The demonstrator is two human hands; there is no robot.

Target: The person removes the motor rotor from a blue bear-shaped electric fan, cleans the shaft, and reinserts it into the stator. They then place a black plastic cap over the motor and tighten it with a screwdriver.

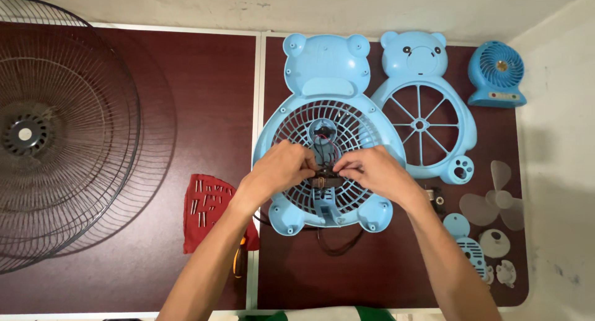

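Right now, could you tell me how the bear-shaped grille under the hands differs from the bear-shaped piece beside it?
The bear grille has many fine ribs; the bear frame has a few wide spokes. The grille's head is blank; the frame's shows a face. The left hand and right hand work over the grille; the frame lies untouched. Both are light blue plastic.

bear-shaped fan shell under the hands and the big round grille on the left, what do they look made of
Bear-shaped shell: looks like moulded plastic, evenly light blue with a smooth, slightly glossy surface and rounded edges. Round grille: apparently metal wire, thin dark rods in rings and spokes; any coating can't be told.
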